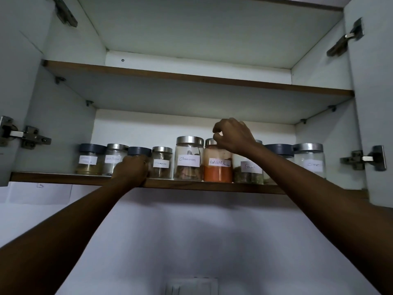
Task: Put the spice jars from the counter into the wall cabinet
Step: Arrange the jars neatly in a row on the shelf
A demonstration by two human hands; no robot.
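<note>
Red powder jar (217, 173): our right hand (232, 136) grips its top; our left hand (131, 170) grips a dark-lidded jar (139, 151).

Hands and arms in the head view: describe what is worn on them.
No sleeve shows on the left arm or the right arm; both are bare to the frame edge. The left hand and the right hand wear no gloves, and no watch or bracelet shows. A small glint on the left hand may be a thin ring, too small to be sure.
</note>
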